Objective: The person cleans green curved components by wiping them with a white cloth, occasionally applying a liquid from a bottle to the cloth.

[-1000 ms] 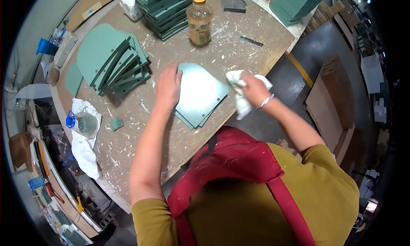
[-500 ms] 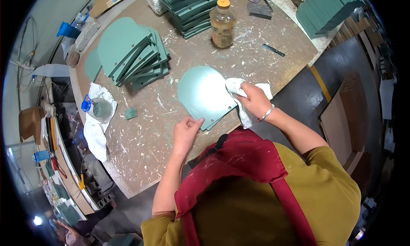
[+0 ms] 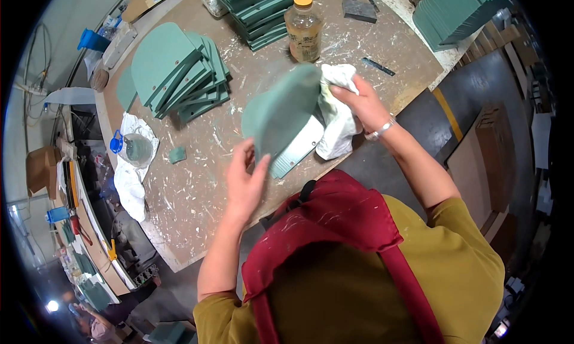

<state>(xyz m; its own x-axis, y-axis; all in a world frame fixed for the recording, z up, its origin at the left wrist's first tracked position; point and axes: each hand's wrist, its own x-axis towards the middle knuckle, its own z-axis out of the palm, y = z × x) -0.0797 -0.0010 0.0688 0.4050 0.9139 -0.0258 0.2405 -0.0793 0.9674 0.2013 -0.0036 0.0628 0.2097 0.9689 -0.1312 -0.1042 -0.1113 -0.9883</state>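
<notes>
A thin green panel [image 3: 287, 114] with a rounded end is tilted up off the table, smeared by motion. My left hand [image 3: 246, 179] grips its lower left edge between thumb and fingers. In my right hand [image 3: 362, 102] is a bunched white cloth [image 3: 336, 129], which hangs down beside the raised panel. The cloth's top meets the panel's upper right edge; whether my right fingers also pinch the panel is hidden. Beneath lies another flat green panel [image 3: 297, 153] with small holes along its near edge, partly covered by the raised one.
To the left stands a fanned stack of green panels [image 3: 164, 63]. Further back are another stack [image 3: 257, 12], an orange-capped bottle [image 3: 305, 36], a grey block [image 3: 360, 11] and a dark strip [image 3: 378, 66]. A blue-topped bottle [image 3: 137, 150] rests on a white rag [image 3: 130, 191].
The upper panel, flat before, is now tilted up above the one beneath. My right hand has risen and moved away from me with the cloth. My left hand has turned and taken the panel's edge.
</notes>
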